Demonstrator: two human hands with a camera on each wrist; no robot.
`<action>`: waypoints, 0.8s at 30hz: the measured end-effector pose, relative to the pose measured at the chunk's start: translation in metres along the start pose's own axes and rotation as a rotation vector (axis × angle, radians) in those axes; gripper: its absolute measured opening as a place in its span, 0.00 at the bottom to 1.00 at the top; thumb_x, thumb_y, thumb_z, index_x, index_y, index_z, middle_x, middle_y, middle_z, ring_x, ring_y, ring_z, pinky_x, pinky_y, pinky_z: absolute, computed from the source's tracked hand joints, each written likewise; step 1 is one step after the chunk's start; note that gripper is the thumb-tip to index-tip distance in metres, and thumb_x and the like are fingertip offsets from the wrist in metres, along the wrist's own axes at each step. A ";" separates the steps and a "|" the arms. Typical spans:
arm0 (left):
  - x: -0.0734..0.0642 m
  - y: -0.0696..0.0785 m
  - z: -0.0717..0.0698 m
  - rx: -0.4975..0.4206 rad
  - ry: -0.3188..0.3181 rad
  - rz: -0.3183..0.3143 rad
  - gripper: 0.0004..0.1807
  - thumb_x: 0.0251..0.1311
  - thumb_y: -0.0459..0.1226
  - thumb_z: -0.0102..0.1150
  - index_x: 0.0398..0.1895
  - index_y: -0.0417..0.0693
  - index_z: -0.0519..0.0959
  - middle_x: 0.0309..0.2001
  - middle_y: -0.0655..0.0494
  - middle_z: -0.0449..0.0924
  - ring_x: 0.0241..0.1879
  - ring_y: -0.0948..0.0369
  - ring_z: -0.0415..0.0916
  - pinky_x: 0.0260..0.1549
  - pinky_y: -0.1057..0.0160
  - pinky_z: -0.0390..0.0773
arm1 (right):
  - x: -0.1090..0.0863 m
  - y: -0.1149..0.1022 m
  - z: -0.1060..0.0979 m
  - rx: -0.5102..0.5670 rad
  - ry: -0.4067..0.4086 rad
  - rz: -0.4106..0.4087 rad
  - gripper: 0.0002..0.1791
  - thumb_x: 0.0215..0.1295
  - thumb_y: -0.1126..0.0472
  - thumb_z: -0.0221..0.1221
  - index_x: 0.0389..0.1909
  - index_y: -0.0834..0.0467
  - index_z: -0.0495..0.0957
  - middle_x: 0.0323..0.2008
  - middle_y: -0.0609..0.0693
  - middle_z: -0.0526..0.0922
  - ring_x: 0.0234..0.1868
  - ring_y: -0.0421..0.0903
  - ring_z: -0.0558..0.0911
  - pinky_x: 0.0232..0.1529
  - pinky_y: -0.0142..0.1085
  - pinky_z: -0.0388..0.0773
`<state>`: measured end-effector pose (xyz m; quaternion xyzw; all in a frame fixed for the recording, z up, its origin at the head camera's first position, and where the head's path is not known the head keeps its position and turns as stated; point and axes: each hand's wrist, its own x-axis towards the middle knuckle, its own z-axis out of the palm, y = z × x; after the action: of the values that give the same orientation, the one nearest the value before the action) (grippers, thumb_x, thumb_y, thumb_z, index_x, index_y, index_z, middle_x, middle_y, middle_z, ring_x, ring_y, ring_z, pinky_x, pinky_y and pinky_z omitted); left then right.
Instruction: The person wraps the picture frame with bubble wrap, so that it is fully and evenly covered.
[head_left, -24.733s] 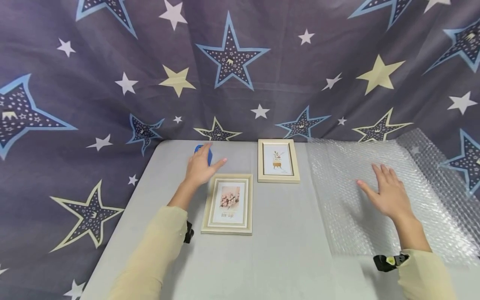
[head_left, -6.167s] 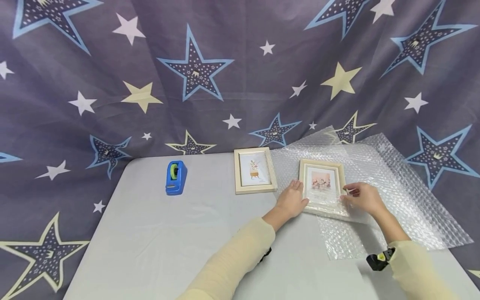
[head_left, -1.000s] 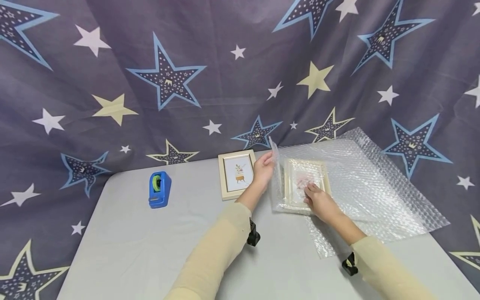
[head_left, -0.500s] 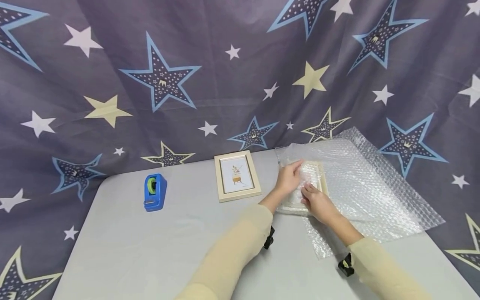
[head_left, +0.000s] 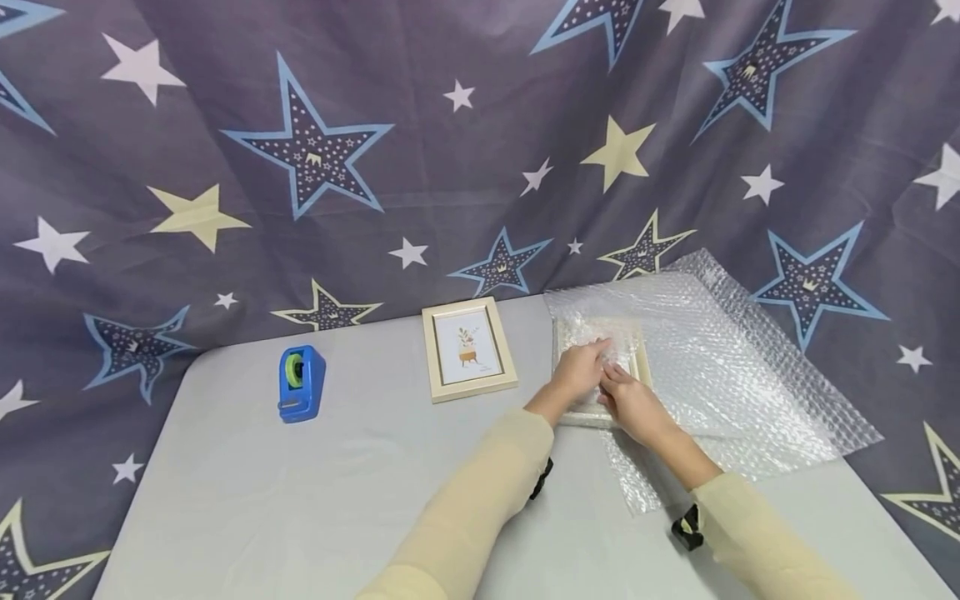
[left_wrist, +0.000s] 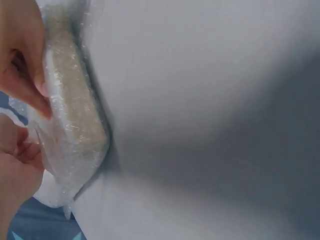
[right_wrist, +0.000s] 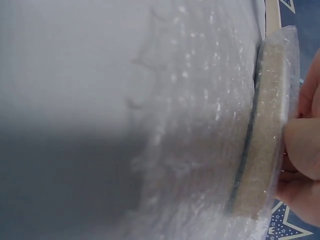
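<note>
Bubble wrap [head_left: 720, 358] shows in all views; tape dispenser [head_left: 306, 390], only the head's.

Bubble wrap [head_left: 720, 367]: scattered white glints; smeared by blur in the right wrist view.
Table [head_left: 337, 500]: evenly bright in the head view; broad soft shadows beside the bubble wrap in both wrist views.
Curtain [head_left: 450, 42]: dimmer, behind the bubble wrap.

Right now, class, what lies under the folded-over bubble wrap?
A cream picture frame, its edges partly visible. Its picture cannot be made out, covered by the bubble wrap, left hand and right hand.
</note>
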<state>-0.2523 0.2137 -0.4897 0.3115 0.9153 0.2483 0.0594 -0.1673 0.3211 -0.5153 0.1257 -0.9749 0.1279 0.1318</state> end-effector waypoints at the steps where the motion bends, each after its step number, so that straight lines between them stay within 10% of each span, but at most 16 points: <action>1: 0.000 0.000 0.000 0.016 -0.033 -0.009 0.23 0.69 0.36 0.45 0.67 0.54 0.69 0.65 0.57 0.73 0.63 0.59 0.74 0.61 0.65 0.74 | 0.000 0.000 0.000 -0.001 0.002 -0.001 0.21 0.60 0.68 0.62 0.52 0.75 0.75 0.54 0.73 0.76 0.58 0.67 0.77 0.56 0.51 0.78; 7: 0.001 0.004 -0.002 0.022 -0.193 -0.046 0.26 0.74 0.44 0.28 0.71 0.53 0.62 0.72 0.59 0.63 0.73 0.60 0.59 0.72 0.65 0.60 | -0.004 -0.001 0.001 0.014 0.046 0.041 0.17 0.59 0.68 0.63 0.48 0.72 0.78 0.53 0.70 0.79 0.56 0.65 0.78 0.56 0.52 0.78; 14: 0.001 0.002 -0.003 -0.136 -0.195 -0.087 0.27 0.75 0.46 0.23 0.70 0.54 0.65 0.70 0.60 0.66 0.71 0.61 0.62 0.72 0.68 0.58 | -0.014 -0.006 0.001 -0.012 0.178 0.137 0.21 0.51 0.62 0.70 0.44 0.70 0.79 0.51 0.66 0.82 0.54 0.63 0.80 0.51 0.51 0.81; 24: 0.003 -0.010 -0.013 -0.216 -0.219 -0.061 0.24 0.75 0.43 0.30 0.69 0.53 0.66 0.70 0.57 0.66 0.72 0.58 0.61 0.73 0.63 0.58 | -0.005 -0.001 0.005 0.067 0.052 0.020 0.21 0.58 0.68 0.62 0.54 0.70 0.76 0.56 0.67 0.78 0.58 0.66 0.77 0.61 0.58 0.72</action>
<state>-0.2638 0.2029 -0.4831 0.3006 0.8804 0.3079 0.1994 -0.1634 0.3199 -0.5213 0.1169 -0.9675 0.1649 0.1517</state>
